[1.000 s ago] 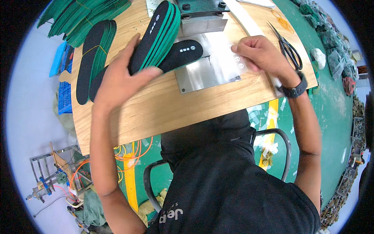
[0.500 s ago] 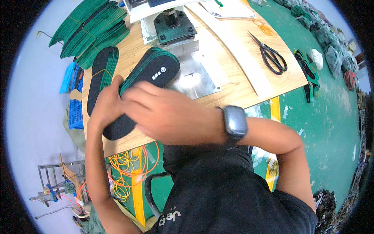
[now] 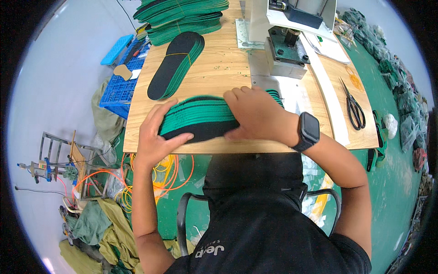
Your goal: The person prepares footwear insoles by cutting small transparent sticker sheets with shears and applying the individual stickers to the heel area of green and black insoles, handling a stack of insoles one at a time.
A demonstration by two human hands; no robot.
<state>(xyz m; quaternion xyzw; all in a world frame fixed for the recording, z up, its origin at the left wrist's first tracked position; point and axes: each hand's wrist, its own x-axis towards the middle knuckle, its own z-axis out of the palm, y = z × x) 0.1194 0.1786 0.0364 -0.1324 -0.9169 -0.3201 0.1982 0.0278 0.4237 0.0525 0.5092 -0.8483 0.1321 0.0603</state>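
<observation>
Head view: insole stack (image 3: 198, 116), earlier slanted, now crosswise; hands (image 3: 155, 134) (image 3: 260, 114) clasping.

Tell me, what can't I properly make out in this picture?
All in the head view:
- Held insole stack: much of its right part is hidden behind the right hand.
- Large green insole pile: its top is cut off by the upper edge.
- Press: also cut off by that edge.
- Chair: its seat is hidden by the person's body.

Both hands (image 3: 261, 115) grip a green-and-black insole stack (image 3: 197, 117).
</observation>
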